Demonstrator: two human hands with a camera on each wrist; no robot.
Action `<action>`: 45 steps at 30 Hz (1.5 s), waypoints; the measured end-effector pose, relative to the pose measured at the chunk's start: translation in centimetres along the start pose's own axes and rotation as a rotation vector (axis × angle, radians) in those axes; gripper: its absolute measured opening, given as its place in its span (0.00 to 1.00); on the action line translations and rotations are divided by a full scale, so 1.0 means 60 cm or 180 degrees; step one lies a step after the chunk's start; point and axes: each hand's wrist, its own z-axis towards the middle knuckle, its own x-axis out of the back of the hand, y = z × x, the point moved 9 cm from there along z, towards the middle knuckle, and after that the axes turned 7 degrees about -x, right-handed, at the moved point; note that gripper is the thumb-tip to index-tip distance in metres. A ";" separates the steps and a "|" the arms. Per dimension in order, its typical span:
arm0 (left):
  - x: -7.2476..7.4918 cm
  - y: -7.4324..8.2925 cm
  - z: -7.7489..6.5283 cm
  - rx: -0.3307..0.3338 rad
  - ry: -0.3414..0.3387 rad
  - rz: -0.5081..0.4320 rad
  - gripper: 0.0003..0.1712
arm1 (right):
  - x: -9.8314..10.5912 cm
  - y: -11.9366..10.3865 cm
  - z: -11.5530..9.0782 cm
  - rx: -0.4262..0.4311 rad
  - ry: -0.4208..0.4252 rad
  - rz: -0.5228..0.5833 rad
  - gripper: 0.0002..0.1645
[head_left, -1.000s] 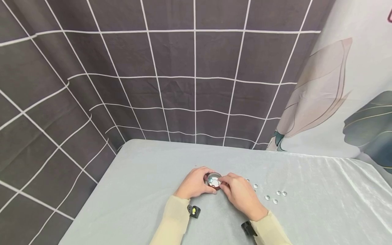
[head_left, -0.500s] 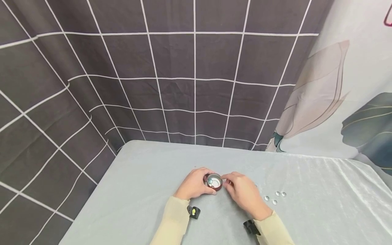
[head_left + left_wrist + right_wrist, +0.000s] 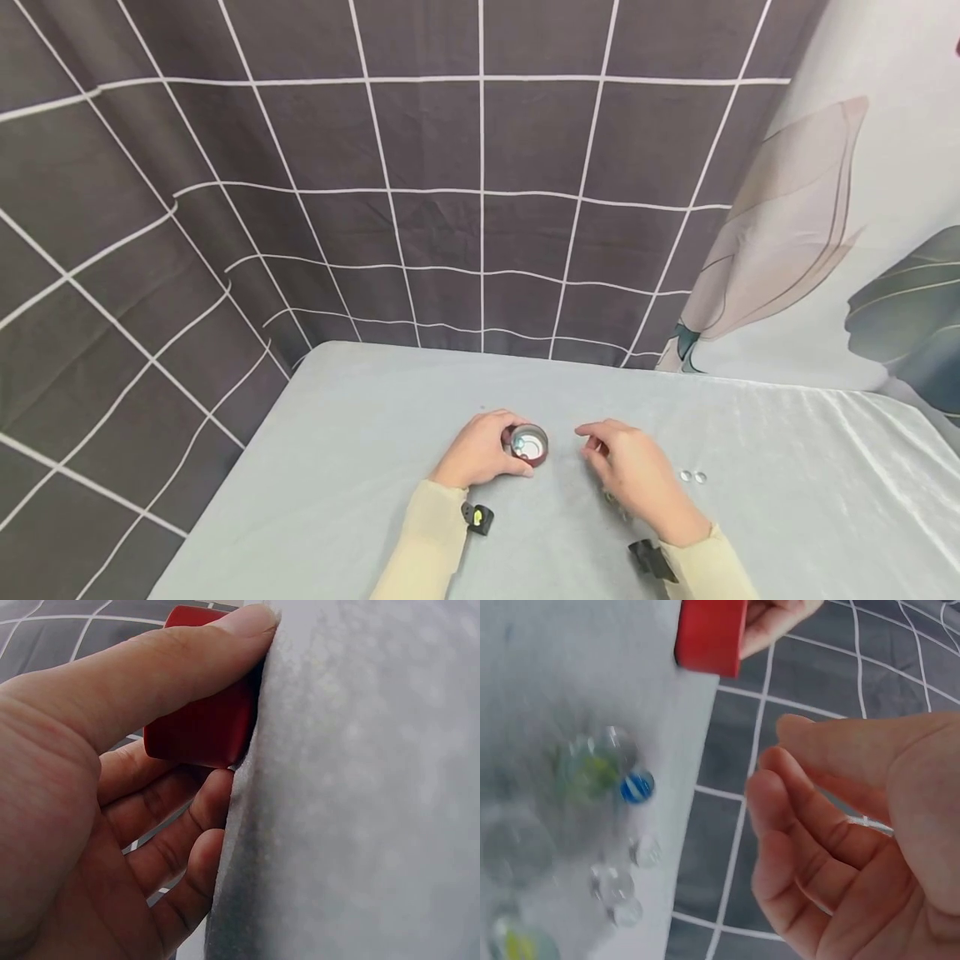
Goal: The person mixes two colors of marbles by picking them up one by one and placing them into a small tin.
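Observation:
A short, round red container [image 3: 542,458] with a silvery inside stands on the cloth-covered table, its mouth facing up. Small teal and reddish spots show within it. My left hand [image 3: 477,452] grips its side, the thumb lying along the red wall [image 3: 199,731] in the left wrist view. To the right of the container is my right hand [image 3: 636,468], apart from it, fingers loosely bent and holding nothing. Under and beside that hand lie glass marbles: a blue-and-white marble [image 3: 637,787], a yellow-green marble [image 3: 592,771] and several clear marbles [image 3: 616,885], some blurred.
Two clear marbles [image 3: 693,477] show right of my right hand; others are hidden by it in the head view. The pale cloth [image 3: 360,467] covers the table. A dark curtain with white grid lines [image 3: 427,225] hangs behind it, and a leaf-print curtain [image 3: 795,225] at the right.
My right hand has drawn back from the container's mouth to the right, its fingers loosening, and now covers some of the marbles. My left hand keeps its grip on the container.

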 end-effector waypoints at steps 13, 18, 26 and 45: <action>0.006 0.000 -0.005 0.0010 0.0019 -0.0020 0.33 | 0.020 0.040 -0.007 -0.0094 -0.0032 -0.0131 0.14; 0.005 -0.002 -0.003 0.0054 0.0005 -0.0023 0.33 | 0.019 0.046 -0.007 -0.0075 -0.0034 -0.0172 0.15; 0.004 -0.001 0.000 0.0029 0.0010 -0.0025 0.33 | 0.005 0.051 -0.010 -0.0012 -0.0201 -0.0156 0.16; 0.000 -0.003 -0.001 0.0056 -0.0015 -0.0006 0.33 | -0.021 0.045 -0.018 0.0003 -0.0430 -0.0225 0.14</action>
